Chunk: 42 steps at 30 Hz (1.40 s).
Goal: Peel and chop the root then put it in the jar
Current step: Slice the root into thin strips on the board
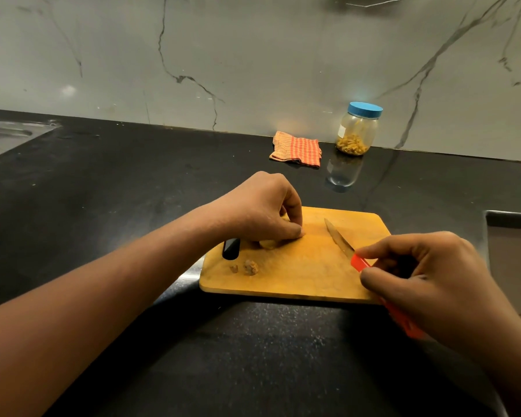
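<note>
My left hand (262, 209): fingers curled, pinching root (268, 244) against cutting board (286, 278). My right hand (427, 275): fingers clasping knife (340, 240) handle.

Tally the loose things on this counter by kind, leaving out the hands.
Cutting board: 1
Knife: 1
Jar: 1
Cloth: 1
Root piece: 1
Brown scraps: 2
Total: 7
</note>
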Each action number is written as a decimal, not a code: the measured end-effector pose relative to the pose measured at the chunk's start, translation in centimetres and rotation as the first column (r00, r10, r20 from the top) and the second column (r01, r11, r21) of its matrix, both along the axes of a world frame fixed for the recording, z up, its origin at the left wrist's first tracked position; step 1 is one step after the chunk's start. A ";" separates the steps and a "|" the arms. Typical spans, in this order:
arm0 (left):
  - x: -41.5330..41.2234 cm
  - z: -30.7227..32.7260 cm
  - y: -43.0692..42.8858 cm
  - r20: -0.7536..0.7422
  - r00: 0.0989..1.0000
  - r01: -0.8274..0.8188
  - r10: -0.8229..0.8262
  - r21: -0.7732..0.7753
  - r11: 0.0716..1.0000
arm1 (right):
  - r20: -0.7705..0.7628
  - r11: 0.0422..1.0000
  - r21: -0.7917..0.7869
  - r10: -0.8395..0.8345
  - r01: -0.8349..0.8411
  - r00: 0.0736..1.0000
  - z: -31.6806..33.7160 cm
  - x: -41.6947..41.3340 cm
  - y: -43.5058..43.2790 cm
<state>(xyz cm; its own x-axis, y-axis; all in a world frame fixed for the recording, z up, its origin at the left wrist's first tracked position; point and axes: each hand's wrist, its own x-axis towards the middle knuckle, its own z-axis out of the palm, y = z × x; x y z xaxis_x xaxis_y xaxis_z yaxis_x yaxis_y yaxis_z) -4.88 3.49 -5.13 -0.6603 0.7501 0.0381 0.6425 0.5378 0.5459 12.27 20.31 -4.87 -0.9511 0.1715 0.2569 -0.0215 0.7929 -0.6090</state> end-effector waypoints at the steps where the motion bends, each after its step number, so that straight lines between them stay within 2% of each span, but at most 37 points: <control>1: 0.1 -0.1 0.1 -0.008 1.000 -0.005 0.005 0.006 1.000 | -0.001 1.000 0.003 0.005 -0.005 1.000 0.0 0.0 -0.2; 7: -0.3 0.7 -0.5 0.051 0.999 0.002 -0.002 0.005 1.000 | -0.005 0.998 -0.035 0.050 -0.050 0.999 -0.1 0.0 -1.2; 15: -0.4 0.1 -0.1 0.042 0.999 0.001 -0.002 0.023 1.000 | 0.006 0.994 -0.054 0.092 -0.092 0.996 -0.1 0.0 -1.9; 37: 0.0 0.0 0.1 0.078 0.995 -0.057 0.055 0.028 0.998 | 0.060 0.991 -0.012 0.133 -0.132 0.989 0.4 -0.1 -2.4; 42: 0.1 0.2 0.1 0.105 0.992 -0.078 0.074 0.039 0.996 | 0.049 0.990 0.058 0.126 -0.129 0.991 0.2 -1.4 -2.4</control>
